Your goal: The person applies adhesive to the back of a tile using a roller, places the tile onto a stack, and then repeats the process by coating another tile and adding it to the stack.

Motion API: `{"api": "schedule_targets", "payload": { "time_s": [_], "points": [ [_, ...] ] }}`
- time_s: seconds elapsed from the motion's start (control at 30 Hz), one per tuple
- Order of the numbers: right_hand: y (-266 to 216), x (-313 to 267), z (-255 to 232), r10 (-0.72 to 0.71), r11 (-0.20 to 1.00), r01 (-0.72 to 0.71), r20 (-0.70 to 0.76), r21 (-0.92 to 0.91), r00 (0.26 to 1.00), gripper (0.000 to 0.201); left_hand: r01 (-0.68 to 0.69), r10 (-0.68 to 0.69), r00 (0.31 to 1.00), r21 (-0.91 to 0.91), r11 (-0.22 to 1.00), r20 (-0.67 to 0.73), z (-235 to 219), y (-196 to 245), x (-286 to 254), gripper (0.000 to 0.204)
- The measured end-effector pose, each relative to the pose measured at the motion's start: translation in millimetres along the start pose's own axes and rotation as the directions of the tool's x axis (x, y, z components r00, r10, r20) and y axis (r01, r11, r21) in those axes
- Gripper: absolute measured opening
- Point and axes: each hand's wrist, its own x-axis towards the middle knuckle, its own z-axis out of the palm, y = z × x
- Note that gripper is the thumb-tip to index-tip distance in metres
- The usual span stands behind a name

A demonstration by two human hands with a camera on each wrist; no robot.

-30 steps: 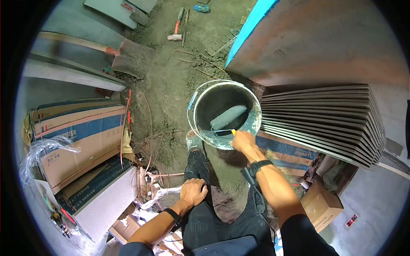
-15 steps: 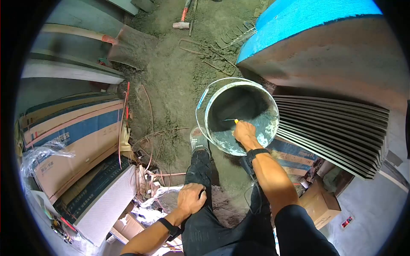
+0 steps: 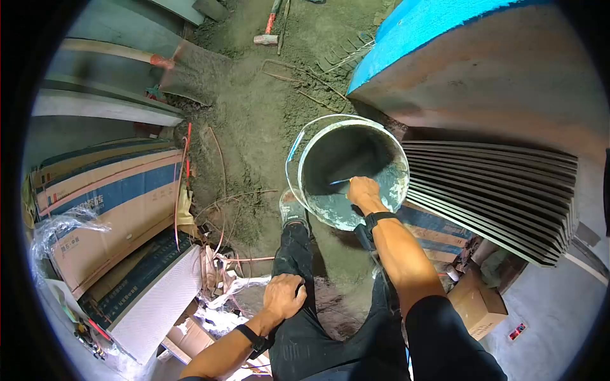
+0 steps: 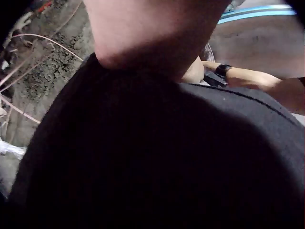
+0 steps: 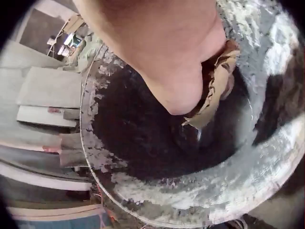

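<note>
In the head view my right hand (image 3: 365, 193) reaches inside a stained white bucket (image 3: 396, 183) and grips the handle of a paint roller (image 3: 340, 181). Only a short length of its metal frame shows in front of the fingers. The roller's sleeve is hidden in the dark contents of the bucket. Torn tan wrapping (image 5: 217, 93) covers the handle in the right wrist view. My left hand (image 3: 285, 296) rests on the left thigh with nothing held, its fingers lying over the dark trousers (image 4: 109, 152).
A stack of thin panels (image 3: 495, 190) stands right of the bucket, beside a low wall with a blue edge (image 3: 432, 32). Cardboard-wrapped packs (image 3: 114, 216) lean at left. A hammer (image 3: 267, 39), a rake (image 3: 349, 56) and loose straps lie on the muddy floor.
The grey roller sleeve, visible inside the bucket a second ago, has sunk out of sight in the dark contents. The bucket sits further right in view. My left hand stays on the thigh.
</note>
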Motion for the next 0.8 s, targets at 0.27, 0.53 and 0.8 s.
{"api": "schedule_targets", "payload": {
  "time_s": [0.27, 0.53, 0.8],
  "points": [
    [23.7, -110.9, -37.2, -0.031, 0.977, 0.043, -0.058, 0.207, 0.998, 0.033, 0.029, -0.033, 0.998, 0.089, 0.996, 0.048, 25.3, 25.1, -5.5, 0.026],
    [96.1, -192.8, -9.4, -0.099, 0.782, 0.172, -0.153, 0.599, 0.983, 0.033, 0.079, -0.099, 0.985, 0.14, 0.987, 0.144, 83.2, 31.6, -32.0, 0.031],
    [110.3, -194.9, 36.5, 0.032, 0.467, 0.07, -0.096, 0.881, 0.995, 0.023, 0.083, -0.141, 0.96, 0.233, 0.969, 0.244, 132.7, 23.0, -47.9, 0.033]
  ]
}}
